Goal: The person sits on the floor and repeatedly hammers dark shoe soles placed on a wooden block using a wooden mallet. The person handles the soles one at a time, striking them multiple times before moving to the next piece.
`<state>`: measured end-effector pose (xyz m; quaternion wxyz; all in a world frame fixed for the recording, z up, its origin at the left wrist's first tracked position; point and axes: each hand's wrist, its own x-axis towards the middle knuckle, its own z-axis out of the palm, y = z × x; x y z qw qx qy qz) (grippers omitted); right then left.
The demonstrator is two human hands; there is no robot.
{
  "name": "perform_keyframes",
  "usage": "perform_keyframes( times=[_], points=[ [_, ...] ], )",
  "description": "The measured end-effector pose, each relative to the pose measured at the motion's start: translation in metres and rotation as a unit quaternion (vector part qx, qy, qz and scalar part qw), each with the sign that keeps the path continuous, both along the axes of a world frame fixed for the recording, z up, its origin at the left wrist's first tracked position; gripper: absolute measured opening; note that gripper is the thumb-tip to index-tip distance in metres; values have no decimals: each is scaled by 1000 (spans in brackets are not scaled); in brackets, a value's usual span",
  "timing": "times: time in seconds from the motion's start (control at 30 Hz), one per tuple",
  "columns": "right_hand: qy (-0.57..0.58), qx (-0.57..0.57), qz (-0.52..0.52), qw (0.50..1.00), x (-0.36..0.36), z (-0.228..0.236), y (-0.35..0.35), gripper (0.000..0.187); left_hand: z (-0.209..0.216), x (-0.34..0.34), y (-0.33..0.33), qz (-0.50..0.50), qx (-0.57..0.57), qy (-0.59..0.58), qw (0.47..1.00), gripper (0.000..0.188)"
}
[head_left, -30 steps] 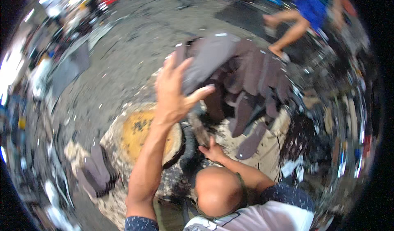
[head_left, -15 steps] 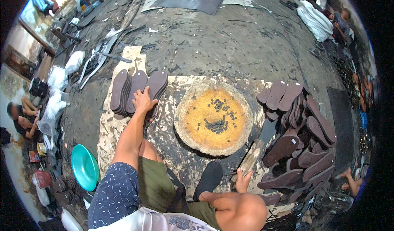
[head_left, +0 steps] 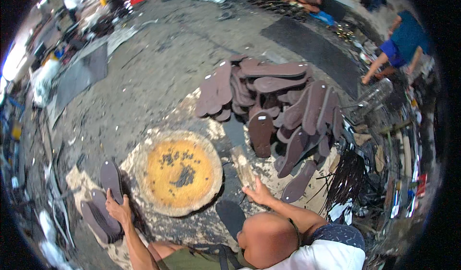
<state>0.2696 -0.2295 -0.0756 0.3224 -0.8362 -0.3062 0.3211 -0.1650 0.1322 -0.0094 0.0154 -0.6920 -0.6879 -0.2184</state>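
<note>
Head view: left hand [head_left: 119, 211] partly open, fingers and thumb at near end of a brown sole [head_left: 111, 174]; cannot tell whether it pinches. Sole lies at the pale sheet's [head_left: 318, 189] left end, beside a sole stack [head_left: 96, 222]. Right hand [head_left: 260, 193] loosely curled, touching the near end of a wooden handle [head_left: 243, 166]; firmness of hold unclear. Sole pile [head_left: 288, 104] covers the sheet's far right corner.

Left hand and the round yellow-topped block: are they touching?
Apart. The head view shows the left hand at the brown sandal soles, with stained work surface visible between it and the round yellow-topped block.
</note>
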Motion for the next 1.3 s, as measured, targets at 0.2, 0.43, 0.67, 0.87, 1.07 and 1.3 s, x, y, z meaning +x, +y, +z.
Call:
perform_keyframes(
  times=[0.2,0.43,0.67,0.87,1.07,1.3],
  points=[
    [66,120,22,990,-15,66,20,74,25,124,-27,-338,-108,-86,931,71],
    [56,191,87,976,-2,119,79,79,26,140,-95,-405,-28,-32,913,68],
    [44,75,174,981,-36,117,152,86,67,206,-141,-387,-369,-250,807,39],
    [349,202,134,905,-40,113,178,58,49,193,-129,-115,-356,-629,681,24],
    [340,186,107,916,-80,90,161,54,34,211,-152,-61,-291,-670,680,21],
    [205,93,146,963,-77,110,154,53,16,165,-133,75,-156,-710,683,20]
  ],
)
